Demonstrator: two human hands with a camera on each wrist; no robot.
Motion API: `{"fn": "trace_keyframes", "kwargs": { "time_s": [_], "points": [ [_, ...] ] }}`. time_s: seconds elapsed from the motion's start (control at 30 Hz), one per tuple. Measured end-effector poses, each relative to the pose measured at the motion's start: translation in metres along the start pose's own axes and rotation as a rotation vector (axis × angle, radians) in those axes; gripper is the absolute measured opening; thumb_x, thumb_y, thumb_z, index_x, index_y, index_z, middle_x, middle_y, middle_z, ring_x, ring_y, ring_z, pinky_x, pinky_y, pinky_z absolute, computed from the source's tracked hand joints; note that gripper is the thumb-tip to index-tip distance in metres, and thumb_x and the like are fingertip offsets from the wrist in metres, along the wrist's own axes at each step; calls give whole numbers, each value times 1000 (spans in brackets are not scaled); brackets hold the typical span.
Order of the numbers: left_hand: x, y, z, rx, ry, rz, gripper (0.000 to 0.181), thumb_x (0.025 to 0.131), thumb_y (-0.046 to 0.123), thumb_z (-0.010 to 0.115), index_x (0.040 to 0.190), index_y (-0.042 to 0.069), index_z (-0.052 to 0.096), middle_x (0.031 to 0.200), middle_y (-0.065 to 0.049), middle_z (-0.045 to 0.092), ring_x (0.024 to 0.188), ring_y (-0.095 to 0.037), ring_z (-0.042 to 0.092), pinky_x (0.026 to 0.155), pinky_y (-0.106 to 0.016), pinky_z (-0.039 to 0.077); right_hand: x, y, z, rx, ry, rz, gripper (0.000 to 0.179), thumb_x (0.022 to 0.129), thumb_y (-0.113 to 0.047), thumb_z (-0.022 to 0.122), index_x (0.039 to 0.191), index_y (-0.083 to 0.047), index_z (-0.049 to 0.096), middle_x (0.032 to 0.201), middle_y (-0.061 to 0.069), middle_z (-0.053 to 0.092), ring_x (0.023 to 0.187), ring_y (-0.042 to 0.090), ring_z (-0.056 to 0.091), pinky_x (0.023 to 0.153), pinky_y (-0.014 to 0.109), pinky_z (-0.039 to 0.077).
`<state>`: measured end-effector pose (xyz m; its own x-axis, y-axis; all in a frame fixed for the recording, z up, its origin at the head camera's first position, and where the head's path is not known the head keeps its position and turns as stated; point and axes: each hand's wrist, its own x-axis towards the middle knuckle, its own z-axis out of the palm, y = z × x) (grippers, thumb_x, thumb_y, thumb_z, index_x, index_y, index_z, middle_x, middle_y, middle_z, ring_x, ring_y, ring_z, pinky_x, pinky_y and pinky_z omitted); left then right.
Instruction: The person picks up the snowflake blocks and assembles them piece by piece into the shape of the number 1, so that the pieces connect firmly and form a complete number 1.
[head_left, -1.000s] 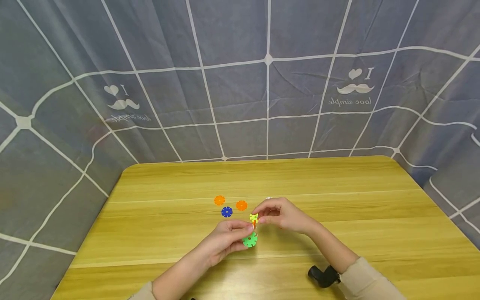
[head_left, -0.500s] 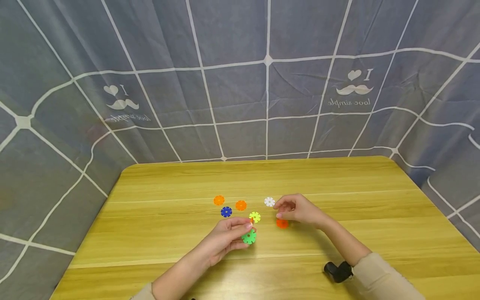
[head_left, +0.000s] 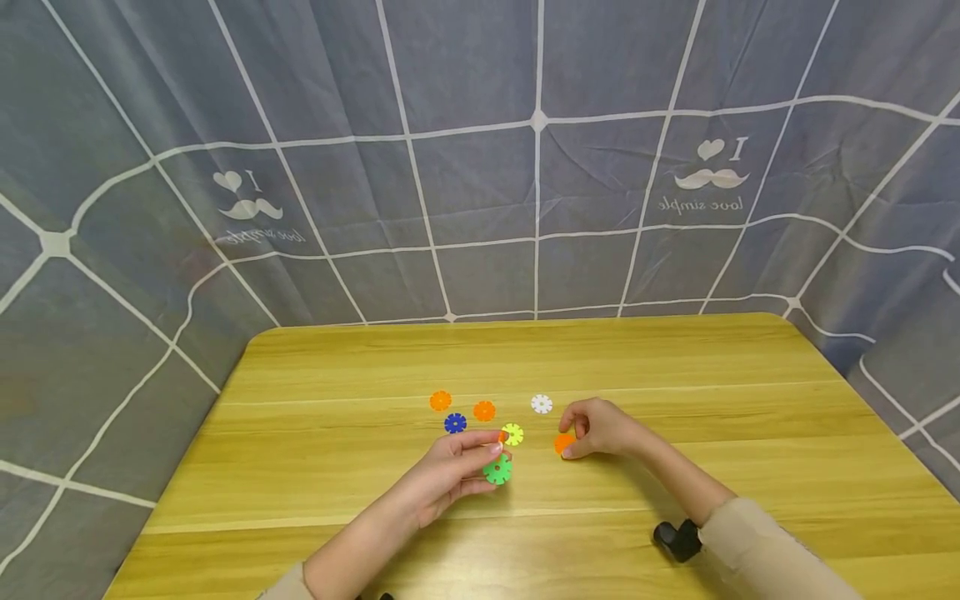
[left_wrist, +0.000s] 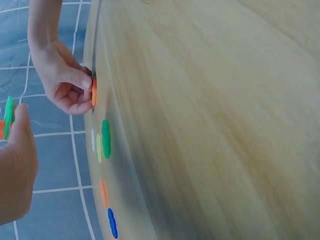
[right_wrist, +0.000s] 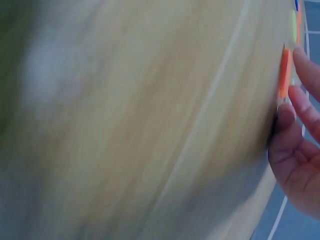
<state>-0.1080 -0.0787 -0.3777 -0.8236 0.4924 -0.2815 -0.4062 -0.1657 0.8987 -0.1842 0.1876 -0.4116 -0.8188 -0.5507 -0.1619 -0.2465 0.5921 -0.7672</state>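
Observation:
In the head view my left hand [head_left: 453,475] pinches a green notched building disc [head_left: 497,470], with an orange disc [head_left: 502,436] at its fingertips. The left wrist view shows this pair edge-on behind the thumb, the green disc [left_wrist: 8,117] against the orange one [left_wrist: 2,130]. To the right, my right hand [head_left: 603,429] pinches another orange disc [head_left: 564,444] low at the table, thumb on its near edge. Its fingers [right_wrist: 305,102] are curled close around that disc in the right wrist view. A yellow disc [head_left: 513,434] lies between the hands.
Beyond the left hand lie a blue disc [head_left: 455,423] and two orange discs [head_left: 440,401]. A white disc [head_left: 542,404] is farther back. Another green disc [left_wrist: 105,139] shows beside the yellow one in the left wrist view. A grey curtain [head_left: 480,183] hangs behind the wooden table [head_left: 337,367].
My right hand has moved right, away from the left hand and the yellow disc, and now pinches the orange disc there. The left hand stays nearly in place with its discs.

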Motion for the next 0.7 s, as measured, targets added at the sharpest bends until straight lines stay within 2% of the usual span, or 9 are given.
{"fn": "trace_keyframes", "kwargs": {
  "time_s": [0.1, 0.2, 0.47, 0.7],
  "points": [
    [1, -1, 0, -8, 3, -2, 50, 93, 11, 55, 133, -14, 37, 103, -10, 62, 80, -11, 62, 71, -20, 54, 1, -2, 4, -54, 21, 11, 29, 68, -9, 82, 84, -4, 59, 64, -1, 45, 58, 12, 41, 52, 22, 36],
    [2, -1, 0, -9, 10, 0, 50, 93, 11, 55, 132, -14, 37, 102, -10, 62, 80, -11, 62, 73, -21, 54, 2, -3, 5, -55, 31, 30, 31, 67, -8, 83, 80, -5, 56, 63, -1, 44, 59, 12, 41, 53, 23, 35],
    [2, -3, 0, 7, 24, 4, 51, 93, 13, 56, 132, -14, 37, 102, -9, 62, 81, -11, 63, 76, -23, 54, 6, -5, 3, 80, 4, 62, 20, 75, 6, 73, 81, 0, 55, 61, 0, 45, 53, 11, 42, 48, 19, 40],
    [3, -4, 1, 12, 35, -1, 48, 93, 13, 56, 130, -14, 39, 101, -9, 62, 81, -11, 62, 74, -21, 54, 8, -10, 2, 182, 10, 72, 15, 80, 3, 69, 90, 5, 58, 56, 0, 48, 47, 12, 47, 46, 23, 46]
  ]
}}
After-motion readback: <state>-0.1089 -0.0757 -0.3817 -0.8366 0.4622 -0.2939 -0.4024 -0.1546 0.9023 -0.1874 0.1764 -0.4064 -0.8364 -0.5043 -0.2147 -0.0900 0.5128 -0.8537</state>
